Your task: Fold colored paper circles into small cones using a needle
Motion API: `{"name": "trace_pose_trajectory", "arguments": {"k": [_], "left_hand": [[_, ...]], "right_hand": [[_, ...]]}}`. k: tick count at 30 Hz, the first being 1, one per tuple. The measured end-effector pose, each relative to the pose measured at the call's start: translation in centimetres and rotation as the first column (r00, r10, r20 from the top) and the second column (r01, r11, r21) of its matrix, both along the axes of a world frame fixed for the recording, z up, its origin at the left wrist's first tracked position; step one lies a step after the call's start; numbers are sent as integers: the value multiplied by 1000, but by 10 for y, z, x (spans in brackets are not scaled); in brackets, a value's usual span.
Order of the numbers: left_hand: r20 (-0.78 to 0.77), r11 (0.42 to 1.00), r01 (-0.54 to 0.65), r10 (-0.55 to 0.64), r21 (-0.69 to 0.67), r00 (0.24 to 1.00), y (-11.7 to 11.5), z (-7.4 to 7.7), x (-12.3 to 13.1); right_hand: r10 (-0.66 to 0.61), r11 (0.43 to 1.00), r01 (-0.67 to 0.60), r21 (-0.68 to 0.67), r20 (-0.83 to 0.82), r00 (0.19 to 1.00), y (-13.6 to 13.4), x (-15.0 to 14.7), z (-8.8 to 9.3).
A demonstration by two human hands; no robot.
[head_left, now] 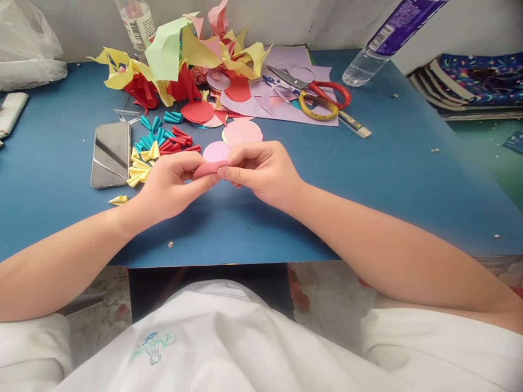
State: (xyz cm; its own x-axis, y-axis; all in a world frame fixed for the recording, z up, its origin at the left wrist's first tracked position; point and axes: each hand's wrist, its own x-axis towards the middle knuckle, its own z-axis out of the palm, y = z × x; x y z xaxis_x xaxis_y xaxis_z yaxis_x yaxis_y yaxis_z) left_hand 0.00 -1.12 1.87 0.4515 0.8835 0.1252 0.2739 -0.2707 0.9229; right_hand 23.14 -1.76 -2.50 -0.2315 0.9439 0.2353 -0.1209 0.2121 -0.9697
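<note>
Between my two hands is a small piece of pink paper (210,169), curled or folded along its length. My left hand (171,179) pinches its left end between thumb and fingers. My right hand (263,171) grips the right end, thumb on the near side. Just beyond the fingers lie a pale pink paper circle (244,132) and a lilac paper circle (216,151), the lilac one partly hidden. Left of my hands, small rolled paper cones rest in groups: yellow cones (139,172), red cones (175,142) and teal cones (149,140).
A phone (111,155) lies at the left. Scissors (314,92) with red and yellow handles rest on lilac paper sheets (286,109) at the back. Crumpled paper scraps (180,60) are heaped by the wall. A tilted bottle (384,43) and stacked books (469,84) stand right.
</note>
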Motion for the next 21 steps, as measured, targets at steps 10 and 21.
{"name": "trace_pose_trajectory", "arguments": {"k": [10, 21], "left_hand": [[18, 996, -49, 51, -72, 999, -1, 2, 3], [-50, 997, -71, 72, 29, 996, -1, -3, 1]], "right_hand": [[5, 1000, -5, 14, 9, 1000, 2, -1, 3], [-32, 999, 32, -12, -10, 999, -4, -3, 2]]}}
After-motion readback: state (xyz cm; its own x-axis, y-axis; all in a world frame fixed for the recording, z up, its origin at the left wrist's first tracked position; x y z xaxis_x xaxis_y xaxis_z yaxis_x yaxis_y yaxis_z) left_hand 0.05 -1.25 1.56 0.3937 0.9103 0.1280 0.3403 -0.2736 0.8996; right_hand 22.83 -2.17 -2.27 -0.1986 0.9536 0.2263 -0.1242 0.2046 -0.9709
